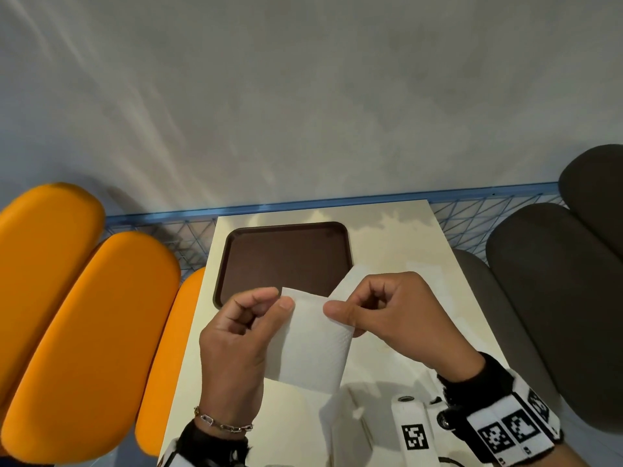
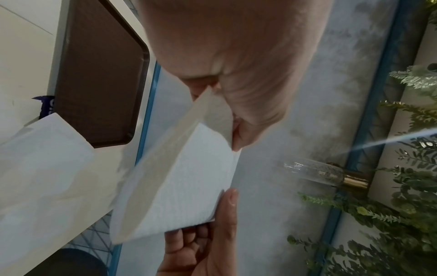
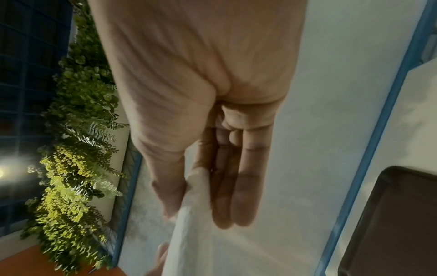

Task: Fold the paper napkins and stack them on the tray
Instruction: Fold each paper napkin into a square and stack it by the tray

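- Broadly, the biggest thing behind the dark brown rectangular plastic tray point(image 1: 286, 254) is a plain grey plastered wall point(image 1: 303, 96), with a blue metal lattice rail point(image 1: 161, 219) running along its foot just beyond the tray.
- To the left of the tray stand rounded orange padded seat cushions point(image 1: 84, 318); to its right, well apart, are dark grey padded cushions point(image 1: 556, 298) of the same shape.
- Under the tray lies a cream, glossy rectangular table point(image 1: 397, 244); its sheen suggests paper would slide easily on it, so creases are better pressed down than dragged.
- The tray itself sits at the far left of the table, bare of any napkin, so stacking looks not yet begun.
- Just in front of the tray's near edge, lifted off the table, is the white embossed paper napkin point(image 1: 313, 345), one layer peeling up and rightward over the tray's near right corner.
- It should handle as very light, limp and easily torn; a judgement would be to hold it by edges or corners with gentle pinches and keep the layers aligned.
- The left hand point(image 1: 236, 342) pinches the napkin's left upper edge between thumb and curled fingers.
- The right hand point(image 1: 391, 311) pinches the raised layer, thumb against fingers, as the right wrist view confirms.
- Nearer than the napkin, further white paper point(image 1: 347, 423) lies by the table's front edge; whether loose or boxed is unclear.
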